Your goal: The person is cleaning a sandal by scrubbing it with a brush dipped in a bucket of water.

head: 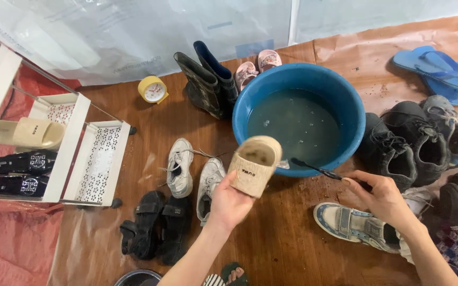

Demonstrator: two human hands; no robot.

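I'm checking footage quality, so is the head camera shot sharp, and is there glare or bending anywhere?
Head view: mostly sharp; left hand and beige slipper crisp; soft even light, faint shadows; pale sheen on blue basin's water; wide-angle bending at the white rack.

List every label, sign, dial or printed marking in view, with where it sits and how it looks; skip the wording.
Clock: floor near the back sheet, left of the boots; round, yellow rim, white dial.
Slide: in the left hand; beige, small dark marking on its strap.
Rack slide: on the white rack; cream, small dark strap marking.
Plastic sheet: back wall; translucent, faint print.
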